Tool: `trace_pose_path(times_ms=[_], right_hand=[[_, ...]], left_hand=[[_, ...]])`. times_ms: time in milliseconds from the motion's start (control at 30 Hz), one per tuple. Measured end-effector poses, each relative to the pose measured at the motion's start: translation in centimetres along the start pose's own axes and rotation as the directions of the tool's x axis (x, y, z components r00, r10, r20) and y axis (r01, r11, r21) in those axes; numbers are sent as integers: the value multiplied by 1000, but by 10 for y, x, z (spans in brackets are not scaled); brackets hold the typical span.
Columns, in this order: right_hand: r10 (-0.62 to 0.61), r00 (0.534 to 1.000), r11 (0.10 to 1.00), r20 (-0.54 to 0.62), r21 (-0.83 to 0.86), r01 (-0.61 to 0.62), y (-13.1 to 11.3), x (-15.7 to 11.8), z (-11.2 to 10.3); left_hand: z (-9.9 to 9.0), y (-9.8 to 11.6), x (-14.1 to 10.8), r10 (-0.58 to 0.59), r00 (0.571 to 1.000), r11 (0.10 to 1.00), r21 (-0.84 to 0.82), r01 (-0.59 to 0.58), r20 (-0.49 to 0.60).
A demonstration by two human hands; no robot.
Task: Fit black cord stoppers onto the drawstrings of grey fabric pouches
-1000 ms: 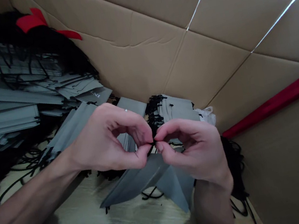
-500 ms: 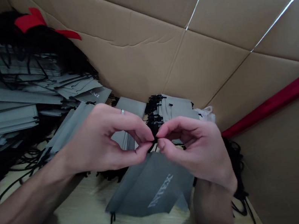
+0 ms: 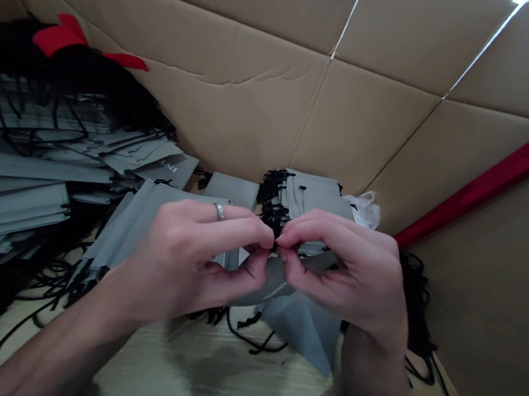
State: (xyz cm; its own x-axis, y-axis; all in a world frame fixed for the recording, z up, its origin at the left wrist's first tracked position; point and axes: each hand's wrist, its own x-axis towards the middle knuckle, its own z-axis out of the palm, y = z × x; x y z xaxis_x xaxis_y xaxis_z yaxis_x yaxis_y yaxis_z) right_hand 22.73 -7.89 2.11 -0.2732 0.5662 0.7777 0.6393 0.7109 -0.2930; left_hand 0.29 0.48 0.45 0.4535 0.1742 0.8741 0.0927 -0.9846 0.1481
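Note:
My left hand (image 3: pixel 187 255), with a ring on one finger, pinches thumb and forefinger together at a black cord (image 3: pixel 275 245). Facing it, my right hand (image 3: pixel 351 264) pinches the same spot, fingertips almost touching the left ones. Most of the cord is hidden by the fingers. Just below hangs a grey drawstring bag (image 3: pixel 269 281), tilted so that its print is barely visible. Another grey piece (image 3: pixel 301 327) lies folded on the table under my hands, with a loose black cord (image 3: pixel 256 347) beside it.
Grey bags with black cords (image 3: pixel 37 175) are heaped at the left, a red ribbon (image 3: pixel 59 36) on top. A smaller bag stack (image 3: pixel 318 185) stands behind my hands, beside clear plastic (image 3: pixel 365 209). Cardboard walls (image 3: pixel 241 60) enclose the wooden table (image 3: pixel 196 365). Black cords (image 3: pixel 417 307) hang right.
The grey bag below my hands has swung up and back, hiding its INTEX print and exposing the table and a loose cord. Both hands keep their pinch; the left fingers have closed in more.

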Motion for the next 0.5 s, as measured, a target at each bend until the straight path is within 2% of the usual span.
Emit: trace_pose_path(times_ms=[133, 300, 367, 433, 500], right_hand=[[-50, 996, 990, -68, 132, 58, 7, 1, 7], [-44, 993, 971, -114, 228, 69, 13, 3, 11], [-42, 990, 981, -136, 184, 66, 13, 3, 12], [-59, 986, 996, -158, 60, 69, 13, 3, 12], [-82, 984, 995, -160, -65, 72, 13, 2, 13]], left_hand=[[-3, -5, 5, -62, 998, 979, -199, 54, -33], [-2, -12, 8, -121, 992, 908, -402, 119, 21], [-1, -11, 6, -91, 996, 948, -305, 87, 2], [0, -9, 4, 9, 999, 998, -68, -11, -31], [1, -6, 0, 130, 991, 982, 139, -125, -32]])
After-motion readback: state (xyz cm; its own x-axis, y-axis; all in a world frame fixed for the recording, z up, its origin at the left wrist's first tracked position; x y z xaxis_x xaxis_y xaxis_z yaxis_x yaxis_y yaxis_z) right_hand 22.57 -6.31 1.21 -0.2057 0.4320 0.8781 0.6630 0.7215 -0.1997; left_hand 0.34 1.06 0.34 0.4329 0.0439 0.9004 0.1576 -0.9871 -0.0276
